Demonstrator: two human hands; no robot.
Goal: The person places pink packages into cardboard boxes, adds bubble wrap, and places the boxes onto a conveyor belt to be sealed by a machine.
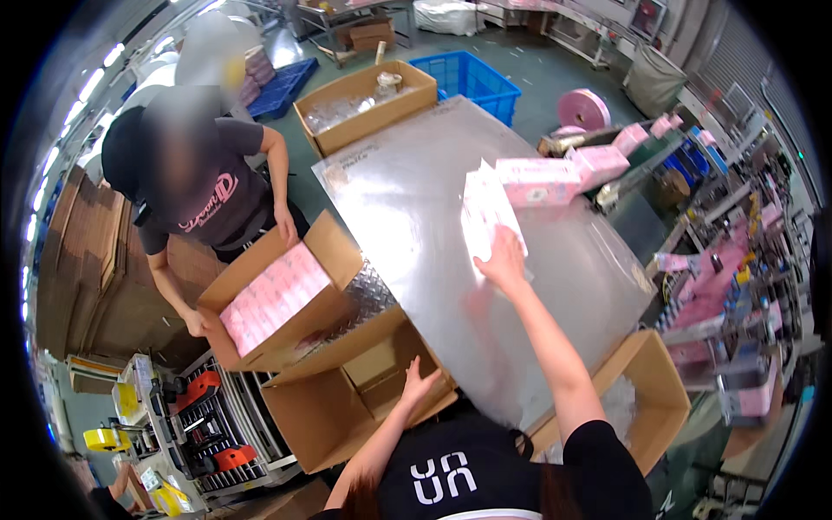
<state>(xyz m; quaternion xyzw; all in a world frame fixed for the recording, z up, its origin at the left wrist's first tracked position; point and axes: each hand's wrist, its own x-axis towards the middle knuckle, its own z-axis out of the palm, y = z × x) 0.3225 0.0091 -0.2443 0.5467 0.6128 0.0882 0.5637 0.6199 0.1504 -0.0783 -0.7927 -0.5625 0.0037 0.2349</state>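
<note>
On the metal table (407,217), my right hand (503,263) grips the near end of a bright white-and-pink soft pack (487,204). A row of similar pink packs (542,180) starts by its far end and runs back to the right. My left hand (419,384) has its fingers apart and nothing in it. It hovers at the right side of an open cardboard box (316,420), whose visible inside holds no packs. Left of that, a co-worker's hands touch a carton (264,351) filled with rows of pink packs (276,303).
A box of clear plastic (364,91) and a blue crate (468,82) stand beyond the table. Another open carton (663,381) is at my right. Machinery (737,277) lines the right side. Flattened cartons (91,251) stand behind the co-worker (199,173).
</note>
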